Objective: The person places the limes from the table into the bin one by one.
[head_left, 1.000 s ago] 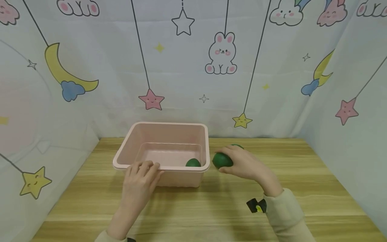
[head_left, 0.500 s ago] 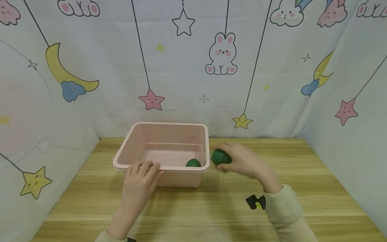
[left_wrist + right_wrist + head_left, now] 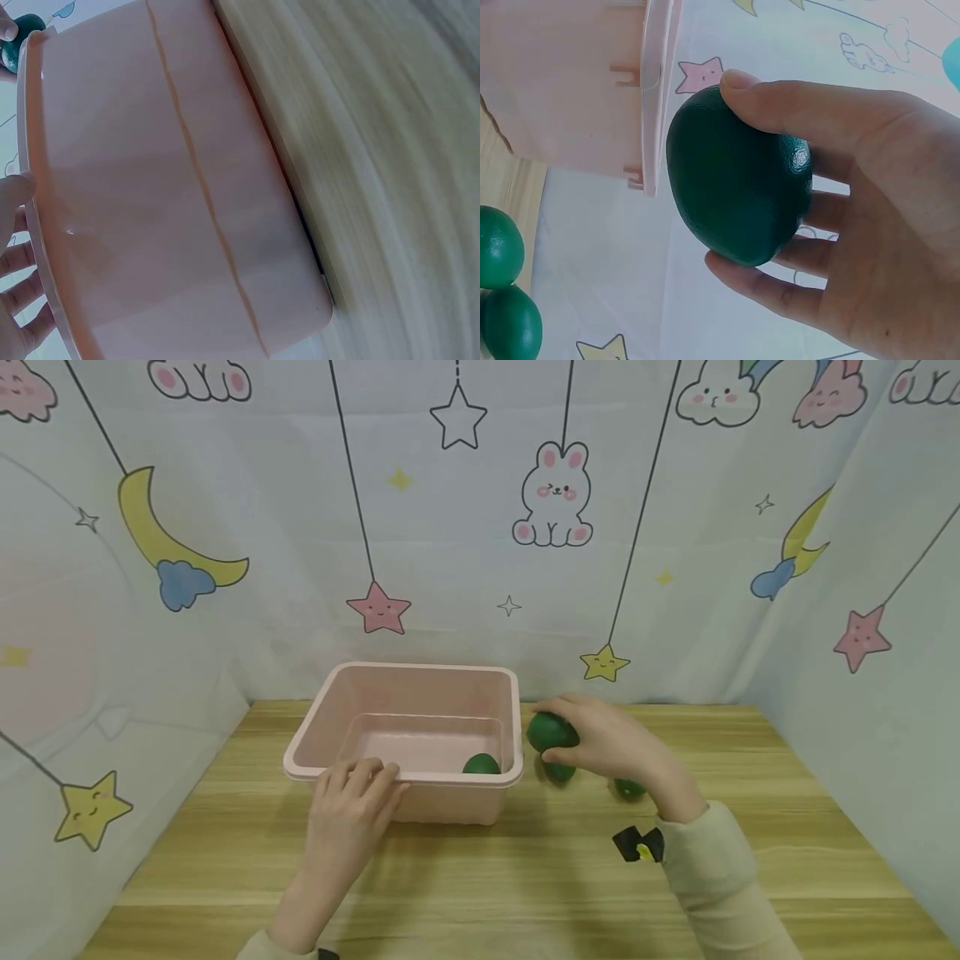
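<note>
A dark green, egg-shaped, avocado-like fruit (image 3: 552, 732) (image 3: 735, 180) is held between the thumb and fingers of my right hand (image 3: 600, 739), raised just right of the pink plastic box (image 3: 450, 779). The right wrist view shows its finely pebbled skin close up. My left hand (image 3: 347, 806) grips the near rim of the box; in the left wrist view the thumb lies outside and the fingers (image 3: 16, 259) reach over inside. Another green fruit (image 3: 482, 764) sits in the box's near right corner, partly hidden by the rim.
Below my right hand, a green fruit (image 3: 558, 772) rests on the wooden table (image 3: 480, 893), and one more (image 3: 628, 790) shows beside the wrist. A white curtain (image 3: 450, 543) printed with stars, moons and a rabbit surrounds the table at the back and sides.
My right hand has lifted the avocado-like fruit upward beside the box. Two green fruits on the table have come into view beneath it. My left hand stays on the rim.
</note>
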